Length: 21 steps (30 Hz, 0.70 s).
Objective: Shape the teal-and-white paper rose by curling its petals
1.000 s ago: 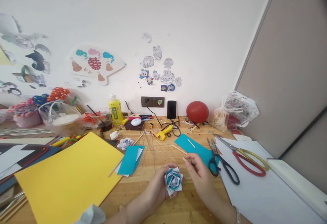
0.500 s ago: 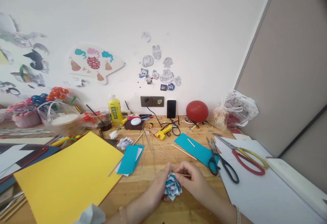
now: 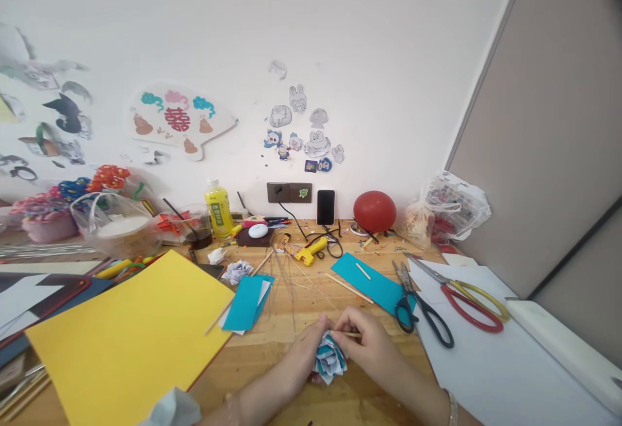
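Left hand point(image 3: 302, 356) cupping paper rose point(image 3: 329, 358), right hand point(image 3: 365, 346) pinching wooden stick point(image 3: 350, 335) (touching rose)

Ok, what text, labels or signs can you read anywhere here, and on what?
"囍": red double-happiness sign on the fan-shaped wall plaque.
Yellow bottle: green label, print too small to read.
Wall stickers: cartoon figures, no legible words.
Green sticker on the wall socket: too blurred to read.
Nothing readable on the paper flower in the hands.

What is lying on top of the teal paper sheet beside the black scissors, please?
A short wooden stick lies on the teal paper sheet. A longer stick crosses its near edge. The black scissors cover its right end, hiding whatever lies beneath.
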Tool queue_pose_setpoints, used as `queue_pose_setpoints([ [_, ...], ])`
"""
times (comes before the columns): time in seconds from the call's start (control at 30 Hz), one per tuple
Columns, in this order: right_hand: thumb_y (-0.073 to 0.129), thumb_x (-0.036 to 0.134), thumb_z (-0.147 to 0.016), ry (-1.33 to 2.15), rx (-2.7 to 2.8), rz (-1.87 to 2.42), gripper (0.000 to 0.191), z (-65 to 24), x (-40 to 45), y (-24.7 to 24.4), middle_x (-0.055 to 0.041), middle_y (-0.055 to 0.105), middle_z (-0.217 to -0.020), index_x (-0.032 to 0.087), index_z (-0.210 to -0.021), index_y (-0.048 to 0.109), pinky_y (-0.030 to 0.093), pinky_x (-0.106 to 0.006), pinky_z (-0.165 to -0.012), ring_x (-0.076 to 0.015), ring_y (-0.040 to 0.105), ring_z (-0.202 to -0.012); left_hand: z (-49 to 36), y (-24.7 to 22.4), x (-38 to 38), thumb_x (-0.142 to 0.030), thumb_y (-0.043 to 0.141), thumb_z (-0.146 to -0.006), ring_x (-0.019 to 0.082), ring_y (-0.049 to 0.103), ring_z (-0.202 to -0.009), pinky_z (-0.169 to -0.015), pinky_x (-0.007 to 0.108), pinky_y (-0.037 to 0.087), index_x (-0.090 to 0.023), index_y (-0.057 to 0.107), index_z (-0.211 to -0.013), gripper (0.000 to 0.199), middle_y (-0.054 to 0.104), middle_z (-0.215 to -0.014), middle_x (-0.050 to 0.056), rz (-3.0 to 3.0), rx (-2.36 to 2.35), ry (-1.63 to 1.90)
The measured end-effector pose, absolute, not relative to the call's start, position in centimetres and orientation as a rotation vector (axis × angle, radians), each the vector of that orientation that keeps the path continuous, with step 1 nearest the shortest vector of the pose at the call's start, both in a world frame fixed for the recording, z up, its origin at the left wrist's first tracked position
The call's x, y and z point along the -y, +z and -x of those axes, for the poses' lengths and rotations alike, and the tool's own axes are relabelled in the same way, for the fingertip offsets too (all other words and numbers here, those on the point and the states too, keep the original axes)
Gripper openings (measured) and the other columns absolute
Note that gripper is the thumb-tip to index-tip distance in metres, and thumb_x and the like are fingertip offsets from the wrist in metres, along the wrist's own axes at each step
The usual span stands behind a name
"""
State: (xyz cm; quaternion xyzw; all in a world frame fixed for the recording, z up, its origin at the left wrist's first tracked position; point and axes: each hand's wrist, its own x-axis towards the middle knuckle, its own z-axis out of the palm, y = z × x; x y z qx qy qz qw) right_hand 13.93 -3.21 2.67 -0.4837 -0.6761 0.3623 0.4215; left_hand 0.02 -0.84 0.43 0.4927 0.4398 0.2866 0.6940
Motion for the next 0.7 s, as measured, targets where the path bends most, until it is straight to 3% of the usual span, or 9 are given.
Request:
queue_pose_setpoints([
  [0.43,0.047,0.027,-0.086,0.529,1.981,1.263,0.022,-14.4,3.2,2.5,0.0003,0.059,-0.064,0.018,-0.067,0.055,0.04,-0.023,-0.056,-0.0142,0.055,-0.061,0.5,-1.4,0.4,-0.063,0.041,-0.075,0.012,0.046,-0.048,-0.041,0.02,0.032,-0.018,0.05,-0.071,0.045,0.047,-0.055,-0.005,-1.143,-0.952,0.696],
  [0.7,0.043,0.027,-0.088,0.432,2.013,1.343,0.025,-14.2,3.4,2.4,-0.0019,0.063,-0.064,0.019,-0.069,0.056,0.041,-0.023,-0.056,-0.0154,0.058,-0.061,0.4,-1.4,0.3,-0.057,0.045,-0.076,0.014,0.048,-0.059,-0.056,0.025,0.038,-0.017,0.054,-0.069,0.042,0.052,-0.062,-0.002,-1.159,-0.895,0.767],
])
